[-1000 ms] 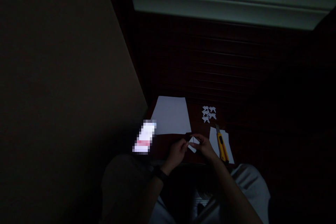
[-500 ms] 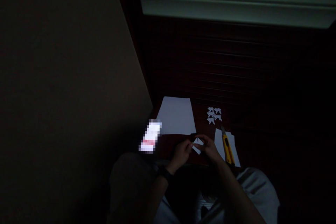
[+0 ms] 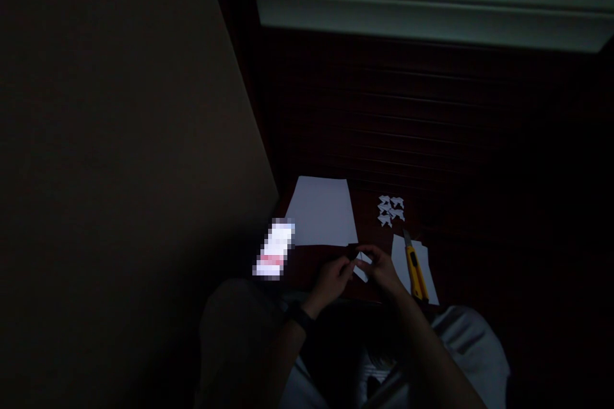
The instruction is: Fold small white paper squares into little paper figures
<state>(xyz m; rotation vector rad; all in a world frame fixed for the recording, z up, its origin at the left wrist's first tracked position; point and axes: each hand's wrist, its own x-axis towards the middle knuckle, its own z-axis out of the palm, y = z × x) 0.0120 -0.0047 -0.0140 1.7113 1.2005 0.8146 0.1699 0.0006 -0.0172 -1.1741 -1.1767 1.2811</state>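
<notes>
A small folded piece of white paper (image 3: 361, 273) is between my two hands, just above the near edge of the dark table. My right hand (image 3: 382, 266) grips it from the right, with thumb and fingers closed around its upper side. From the left, my left hand (image 3: 336, 273) pinches its left edge, and these fingers cover part of the paper. Several small folded white paper figures (image 3: 391, 209) lie grouped beyond my right hand. Beside that hand, a yellow utility knife (image 3: 416, 273) with its blade out rests on cut white paper (image 3: 401, 262).
A stack of white paper sheets (image 3: 323, 211) lies at the table's back left. A lit phone (image 3: 274, 249), its screen blurred, is at the left edge. A wall (image 3: 144, 140) rises on the left, and dark slatted panelling (image 3: 384, 108) stands behind the table. The light is dim.
My left hand's fingertips have shifted slightly right and over the folded paper, covering more of its left side. My right hand stays nearly still.
</notes>
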